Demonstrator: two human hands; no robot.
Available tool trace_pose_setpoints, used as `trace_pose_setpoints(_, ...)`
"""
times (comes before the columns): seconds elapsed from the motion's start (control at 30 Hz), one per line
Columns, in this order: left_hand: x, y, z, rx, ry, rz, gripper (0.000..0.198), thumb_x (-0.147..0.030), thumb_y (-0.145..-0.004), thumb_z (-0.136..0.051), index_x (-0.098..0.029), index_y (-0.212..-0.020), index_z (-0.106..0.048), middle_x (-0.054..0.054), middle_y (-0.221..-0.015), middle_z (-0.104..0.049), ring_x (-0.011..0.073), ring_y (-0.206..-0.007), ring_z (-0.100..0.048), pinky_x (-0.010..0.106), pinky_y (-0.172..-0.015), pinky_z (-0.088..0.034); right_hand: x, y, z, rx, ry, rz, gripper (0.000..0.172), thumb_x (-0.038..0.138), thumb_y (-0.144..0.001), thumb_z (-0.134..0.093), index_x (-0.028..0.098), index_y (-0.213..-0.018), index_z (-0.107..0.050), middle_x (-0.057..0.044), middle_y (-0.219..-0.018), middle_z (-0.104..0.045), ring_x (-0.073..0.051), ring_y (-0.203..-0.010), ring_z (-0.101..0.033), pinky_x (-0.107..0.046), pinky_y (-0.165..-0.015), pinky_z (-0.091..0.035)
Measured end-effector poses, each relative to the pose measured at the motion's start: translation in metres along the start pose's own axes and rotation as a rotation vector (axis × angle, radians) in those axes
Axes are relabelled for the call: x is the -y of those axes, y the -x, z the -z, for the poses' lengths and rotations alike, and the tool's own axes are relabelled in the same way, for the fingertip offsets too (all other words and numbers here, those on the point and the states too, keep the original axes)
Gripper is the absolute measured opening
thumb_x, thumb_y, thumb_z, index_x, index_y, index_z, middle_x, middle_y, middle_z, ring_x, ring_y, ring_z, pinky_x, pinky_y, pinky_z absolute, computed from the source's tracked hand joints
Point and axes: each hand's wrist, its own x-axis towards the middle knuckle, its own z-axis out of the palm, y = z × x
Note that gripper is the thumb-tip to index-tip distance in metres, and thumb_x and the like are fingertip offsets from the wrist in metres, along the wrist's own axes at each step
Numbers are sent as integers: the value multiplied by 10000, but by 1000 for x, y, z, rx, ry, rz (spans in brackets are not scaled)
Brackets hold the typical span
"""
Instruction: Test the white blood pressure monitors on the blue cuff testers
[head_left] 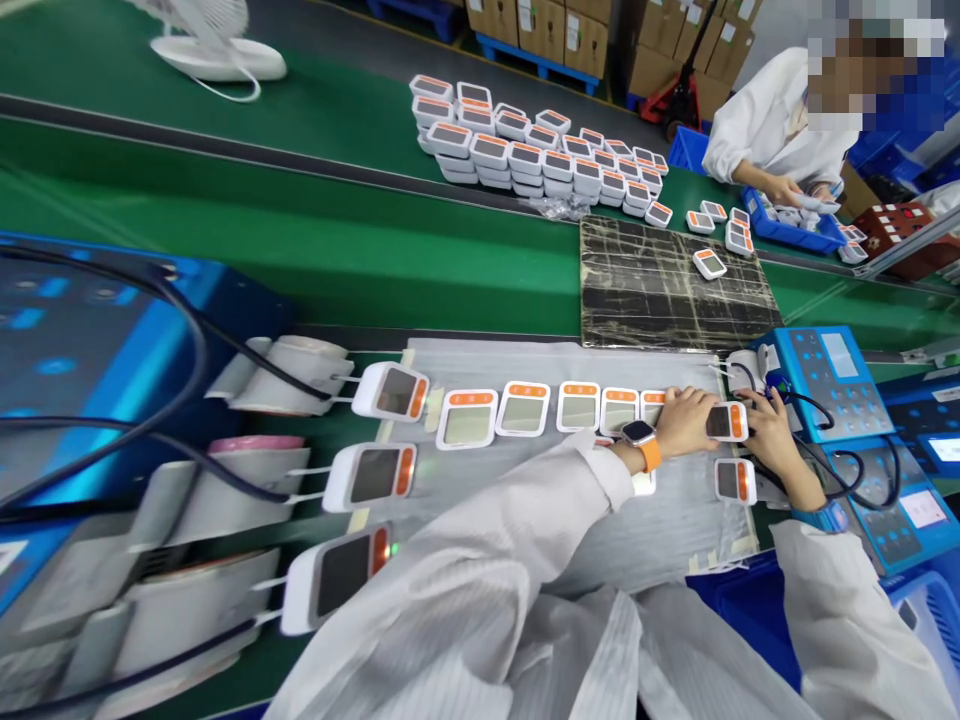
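At the right end of the grey mat (525,500), my left hand (686,422) grips the left end of a small white device (726,422) with a dark screen and an orange button strip. My right hand (776,440) is at that device's right end, fingers bent beside a dark cable; what its fingertips pinch is hidden. A second device (735,481) lies just below, near my right wrist. Several similar devices stand in a row leftward, among them one device (523,409) with a pale screen. My left forearm partly covers another below the row.
On the left, a device (373,475) and its neighbours sit on pins of white fixtures (289,375) cabled to a blue tester (112,330). Another blue tester (832,380) stands right. Beyond are stacked devices (491,150), a black board (667,290), a fan (217,55) and a co-worker (780,120) over a blue bin (795,228).
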Motion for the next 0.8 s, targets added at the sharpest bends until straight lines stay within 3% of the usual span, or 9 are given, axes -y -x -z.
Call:
trace_pose_setpoints(0.27,6,0,1,-95,68,-62,703,-432,-698,-828,-230,-1319,-567,71,-1248,-651,286,-1195,-566,469,-1027,-336,-9,4,-3,-136,-119,45,253,194,-887,-517,246,-915,-762,-74,-1021,-758,-295,-1256,-594,-600,-1248,-98)
trace_pose_setpoints(0.47,2,1,7,-105,21,-129,711,-387,-727,-795,-198,-1364,-542,107,-1279,-612,282,-1125,-609,433,-1020,-395,-8,0,-8,-175,-148,-8,256,166,-861,-530,248,-826,-769,-60,-915,-759,-268,-1012,-681,-591,-1258,-142)
trace_pose_setpoints(0.57,6,3,21,-110,-45,-147,708,-361,-744,-776,-175,-1383,-531,123,-1289,-583,290,-1090,-618,422,-987,-437,0,-2,0,-154,-237,-76,228,209,-858,-561,243,-894,-784,-76,-992,-767,-298,-1122,-649,-630,-1243,-148)
trace_pose_setpoints(0.67,14,5,38,-121,-72,-114,744,-361,-718,-807,-182,-1384,-528,112,-1286,-566,291,-1079,-617,414,-974,-463,15,-6,15,-192,-523,-252,300,351,-923,-553,239,-1099,-769,-93,-1229,-722,-306,-1270,-581,-572,-1170,-346)
trace_pose_setpoints(0.73,18,7,49,-123,-78,-109,756,-365,-702,-828,-201,-1378,-531,100,-1278,-562,287,-1087,-612,414,-986,-468,26,-13,23,-199,-696,-387,366,446,-938,-559,219,-1145,-757,-97,-1210,-728,-289,-1158,-648,-474,-1032,-495)
trace_pose_setpoints(0.8,20,8,59,-112,-89,-124,748,-371,-705,-833,-215,-1374,-538,95,-1272,-559,285,-1093,-609,418,-998,-470,36,-23,27,-172,-792,-501,420,527,-895,-613,182,-1074,-772,-91,-1020,-769,-267,-926,-709,-407,-870,-559)
